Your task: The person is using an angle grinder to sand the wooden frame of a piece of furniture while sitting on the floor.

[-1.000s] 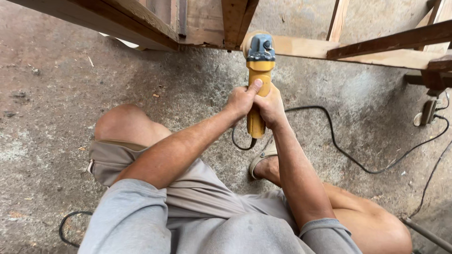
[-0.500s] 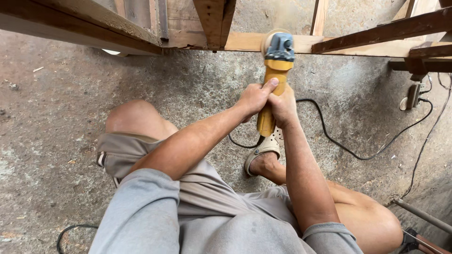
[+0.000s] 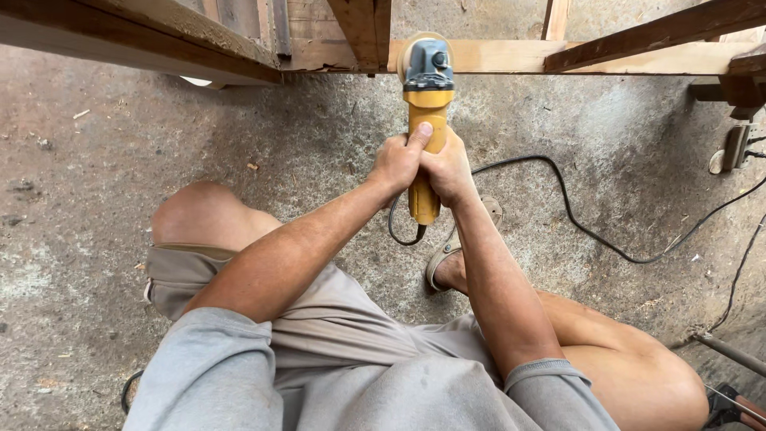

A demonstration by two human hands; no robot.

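Observation:
Both my hands grip the yellow body of an angle grinder [image 3: 425, 112]. My left hand [image 3: 396, 162] wraps it from the left with the thumb laid up along the top. My right hand [image 3: 448, 169] clasps it from the right. The grinder's grey head and disc rest against a pale horizontal wooden rail [image 3: 511, 56] of a frame. Its black power cord [image 3: 586, 227] loops from the handle's rear across the concrete floor to the right.
Dark wooden beams [image 3: 136, 36] and slats of the frame cross the top. I crouch on bare concrete [image 3: 96, 199], knees apart, a sandalled foot [image 3: 447, 259] under the grinder. A metal fitting [image 3: 734, 148] lies at right, and a metal rod [image 3: 730, 351] at lower right.
The view has shifted, with the grinder now nearer the middle of the rail. Both hands keep the same grip, and the disc stays against the wood.

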